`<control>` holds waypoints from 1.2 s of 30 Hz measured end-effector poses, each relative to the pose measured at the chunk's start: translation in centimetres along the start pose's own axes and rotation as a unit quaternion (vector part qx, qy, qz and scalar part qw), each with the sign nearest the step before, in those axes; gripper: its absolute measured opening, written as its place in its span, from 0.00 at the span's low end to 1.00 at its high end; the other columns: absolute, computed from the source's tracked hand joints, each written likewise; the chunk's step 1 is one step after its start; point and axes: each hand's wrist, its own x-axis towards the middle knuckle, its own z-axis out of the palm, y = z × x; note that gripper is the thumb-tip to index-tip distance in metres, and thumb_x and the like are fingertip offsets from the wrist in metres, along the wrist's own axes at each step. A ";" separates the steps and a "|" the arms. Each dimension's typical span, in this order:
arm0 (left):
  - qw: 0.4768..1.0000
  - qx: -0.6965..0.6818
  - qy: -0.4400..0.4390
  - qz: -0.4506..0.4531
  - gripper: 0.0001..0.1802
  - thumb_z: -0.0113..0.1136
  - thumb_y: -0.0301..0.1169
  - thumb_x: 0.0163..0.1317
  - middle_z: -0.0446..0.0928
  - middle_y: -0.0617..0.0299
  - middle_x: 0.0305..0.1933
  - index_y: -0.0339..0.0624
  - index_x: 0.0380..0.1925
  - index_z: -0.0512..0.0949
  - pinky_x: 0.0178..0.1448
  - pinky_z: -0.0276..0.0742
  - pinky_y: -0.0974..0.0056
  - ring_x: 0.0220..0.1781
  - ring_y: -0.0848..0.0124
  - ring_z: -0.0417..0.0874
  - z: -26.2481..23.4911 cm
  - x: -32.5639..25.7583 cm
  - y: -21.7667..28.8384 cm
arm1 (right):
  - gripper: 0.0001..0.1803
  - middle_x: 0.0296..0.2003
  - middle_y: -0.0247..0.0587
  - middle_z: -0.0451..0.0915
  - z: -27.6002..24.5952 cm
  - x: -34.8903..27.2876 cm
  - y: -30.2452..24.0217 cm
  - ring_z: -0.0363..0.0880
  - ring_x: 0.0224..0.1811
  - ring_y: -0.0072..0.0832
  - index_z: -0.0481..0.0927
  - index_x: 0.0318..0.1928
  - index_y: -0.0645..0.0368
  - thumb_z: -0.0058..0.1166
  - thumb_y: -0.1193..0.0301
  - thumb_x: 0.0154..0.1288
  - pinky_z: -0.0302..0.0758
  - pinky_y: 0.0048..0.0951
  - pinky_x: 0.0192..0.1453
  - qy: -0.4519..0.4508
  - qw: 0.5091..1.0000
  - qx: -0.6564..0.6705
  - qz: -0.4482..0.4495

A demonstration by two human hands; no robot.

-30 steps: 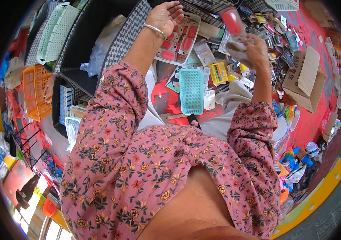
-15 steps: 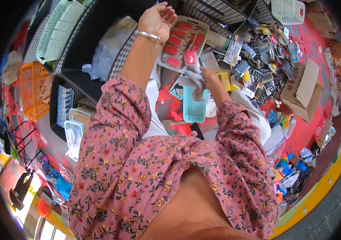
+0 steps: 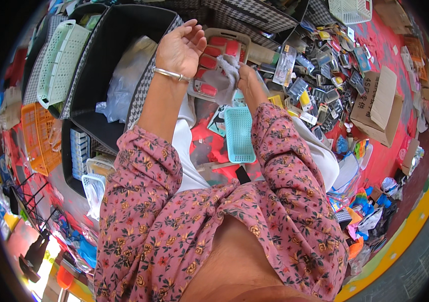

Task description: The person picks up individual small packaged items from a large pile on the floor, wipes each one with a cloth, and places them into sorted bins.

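Note:
My left hand (image 3: 180,50), with a silver bangle at the wrist, is raised palm up at the left side of a beige tray (image 3: 247,41). Its fingers are loosely spread and nothing lies in them. A crumpled grey cloth (image 3: 224,78) is gripped by my right hand (image 3: 249,81) over the tray's near right part. Several red-topped pieces (image 3: 207,61) sit in the tray. One bright red piece (image 3: 232,48) shows just above the cloth; whether it touches the cloth I cannot tell. Below my right hand stands a turquoise plastic basket (image 3: 240,135) between my legs.
Black houndstooth storage boxes (image 3: 146,22) stand at left, one holding a plastic bag (image 3: 126,85). Near them are a pale green basket (image 3: 63,63) and an orange crate (image 3: 38,136). Many small packaged goods (image 3: 320,75) cover the floor at right, beside an open cardboard box (image 3: 378,108).
My right hand has moved left and away from me with the grey cloth, now over the tray. My left hand has shifted slightly left and nearer. The whole view has shifted a little.

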 end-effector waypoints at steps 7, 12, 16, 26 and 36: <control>0.999 0.034 0.013 -0.017 0.12 0.45 0.23 0.54 0.71 0.57 0.35 0.33 0.39 0.70 0.40 0.72 0.70 0.35 0.71 0.73 2.2 -0.7 -1.1 | 0.17 0.37 0.48 0.76 -5.8 8.7 -0.3 0.77 0.37 0.41 0.70 0.45 0.63 0.31 0.67 0.62 0.75 0.39 0.40 0.031 0.993 0.112 -0.008; 0.998 0.051 0.024 -0.039 0.13 0.47 0.23 0.53 0.72 0.57 0.36 0.34 0.40 0.70 0.40 0.72 0.70 0.36 0.71 0.73 -0.8 -0.6 -0.3 | 0.17 0.38 0.52 0.76 2.5 2.7 4.5 0.75 0.42 0.44 0.73 0.43 0.62 0.42 0.69 0.53 0.70 0.39 0.46 0.287 0.906 -0.285 -0.125; 0.998 0.045 -0.009 -0.053 0.13 0.48 0.22 0.53 0.72 0.57 0.36 0.33 0.40 0.70 0.40 0.72 0.70 0.36 0.71 0.73 0.1 -0.6 -0.9 | 0.19 0.35 0.54 0.76 5.2 -1.8 4.5 0.74 0.41 0.46 0.75 0.38 0.59 0.54 0.60 0.49 0.69 0.43 0.43 0.273 0.806 -0.495 -0.175; 0.994 0.059 -0.043 -0.083 0.12 0.47 0.22 0.53 0.71 0.56 0.37 0.33 0.40 0.70 0.40 0.71 0.70 0.36 0.70 0.72 1.3 -1.6 -1.5 | 0.13 0.50 0.74 0.60 3.2 1.7 4.5 0.76 0.40 0.45 0.76 0.37 0.60 0.48 0.67 0.53 0.75 0.35 0.38 0.155 0.529 -0.790 -0.267; 0.992 0.066 -0.030 -0.099 0.12 0.48 0.23 0.53 0.71 0.57 0.38 0.34 0.40 0.70 0.40 0.71 0.71 0.37 0.71 0.72 1.3 -2.0 -1.9 | 0.11 0.31 0.47 0.79 2.9 2.4 1.7 0.78 0.35 0.40 0.78 0.35 0.56 0.50 0.69 0.49 0.74 0.37 0.37 0.337 0.679 -0.619 -0.203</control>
